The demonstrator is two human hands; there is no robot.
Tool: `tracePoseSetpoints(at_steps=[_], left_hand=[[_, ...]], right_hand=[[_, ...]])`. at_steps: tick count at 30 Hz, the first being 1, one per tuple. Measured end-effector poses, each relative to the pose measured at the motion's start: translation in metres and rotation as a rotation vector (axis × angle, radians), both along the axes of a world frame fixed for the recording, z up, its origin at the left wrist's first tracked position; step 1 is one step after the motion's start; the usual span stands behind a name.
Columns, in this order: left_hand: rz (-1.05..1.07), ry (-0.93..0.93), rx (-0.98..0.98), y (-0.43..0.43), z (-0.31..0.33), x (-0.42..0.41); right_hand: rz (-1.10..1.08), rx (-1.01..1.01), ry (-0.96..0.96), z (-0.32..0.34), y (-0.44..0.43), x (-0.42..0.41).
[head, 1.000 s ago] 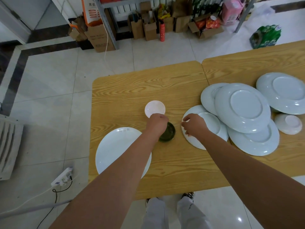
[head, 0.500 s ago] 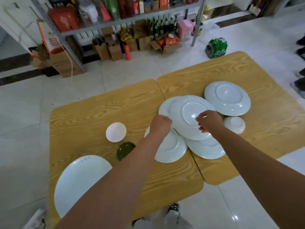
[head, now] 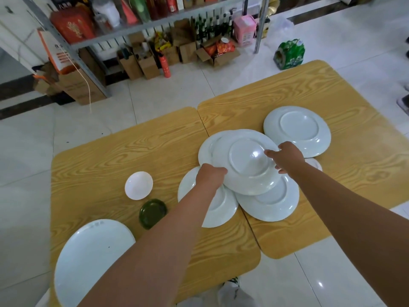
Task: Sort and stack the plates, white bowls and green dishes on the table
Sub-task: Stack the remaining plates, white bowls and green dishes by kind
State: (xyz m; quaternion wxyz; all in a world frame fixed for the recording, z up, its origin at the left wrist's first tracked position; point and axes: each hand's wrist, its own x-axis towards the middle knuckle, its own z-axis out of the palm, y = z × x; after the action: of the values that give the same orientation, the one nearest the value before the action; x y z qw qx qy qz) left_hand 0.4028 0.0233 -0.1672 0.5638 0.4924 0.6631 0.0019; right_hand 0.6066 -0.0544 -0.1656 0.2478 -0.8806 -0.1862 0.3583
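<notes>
Wooden table (head: 110, 156): two rounded tops pushed together, carrying all the crockery. Large white plate (head: 88, 258): right way up, well to the near left of the left hand (head: 210, 177), beside the forearm. Top plate (head: 247, 162): upside down, lying between the two hands on a loose pile. The left hand clasps its near-left rim with curled fingers; the right hand (head: 286, 157) grips the right rim, thumb laid on the plate's base. Lower plates: one (head: 219, 207) lies under the left wrist, one (head: 272, 200) near the right forearm, both upside down. Far plate (head: 297, 131): upside down, just beyond the right hand. White bowl (head: 138, 185): left of the left hand, apart from the pile. Green dish (head: 152, 213): just nearer than the bowl, left of the left forearm.
</notes>
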Motion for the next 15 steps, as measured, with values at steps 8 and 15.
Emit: tracePoseSetpoints(at_steps=[8,15], left_hand=[[0.002,0.051,0.000,0.005,-0.008,0.004],[-0.063,0.103,0.090,0.002,-0.019,0.007]], right_hand=[[0.002,-0.029,0.065,-0.014,0.003,0.011],[0.032,-0.026,0.046,-0.030,-0.001,0.016]])
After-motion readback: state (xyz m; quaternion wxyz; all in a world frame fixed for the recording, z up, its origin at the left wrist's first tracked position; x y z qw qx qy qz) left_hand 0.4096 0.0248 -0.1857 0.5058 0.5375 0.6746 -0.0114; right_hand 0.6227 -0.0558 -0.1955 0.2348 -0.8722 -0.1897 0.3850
